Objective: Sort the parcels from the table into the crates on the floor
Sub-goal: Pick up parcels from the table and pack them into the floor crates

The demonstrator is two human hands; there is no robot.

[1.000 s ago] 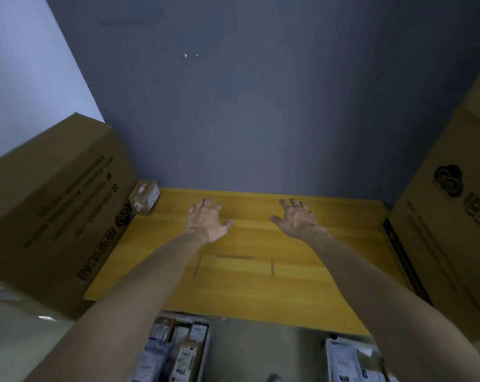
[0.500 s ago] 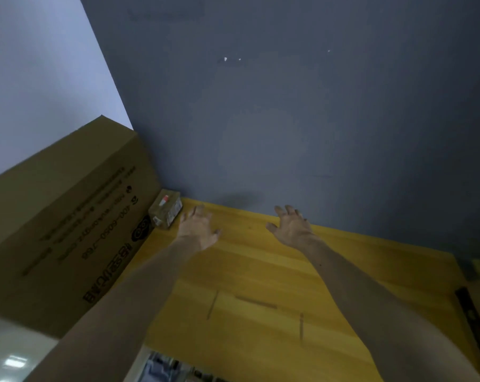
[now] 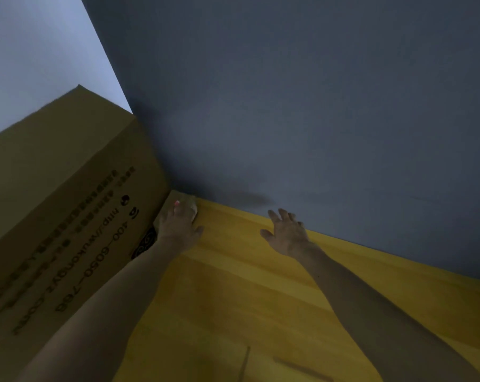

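1. The person is reaching both bare arms forward over a yellow wooden desk (image 3: pixel 260 299) that is standing against a grey wall (image 3: pixel 288 106).
2. The left hand (image 3: pixel 178 227) is resting on a small brown parcel (image 3: pixel 189 202) at the far left corner of the desk.
3. Its fingers (image 3: pixel 175 209) are lying fairly straight across the top of the parcel and touching it, while the thumb is sticking out to the right, off the parcel. No grip round the parcel is showing.
4. The parcel is sitting on the desk, tucked into the corner, just beside the grey wall behind it and against the large cardboard box (image 3: pixel 67 202) on its left. The hand is covering most of it, so any label is hard to make out.
5. The right hand (image 3: pixel 287 235) is hanging over the desk, near the wall and well apart from the parcel, with its fingers (image 3: pixel 284 215) spreading wide and holding nothing.
6. The large cardboard box is bearing dark printed text and a round logo, and is standing along the left edge of the desk below a pale wall (image 3: pixel 40 64).
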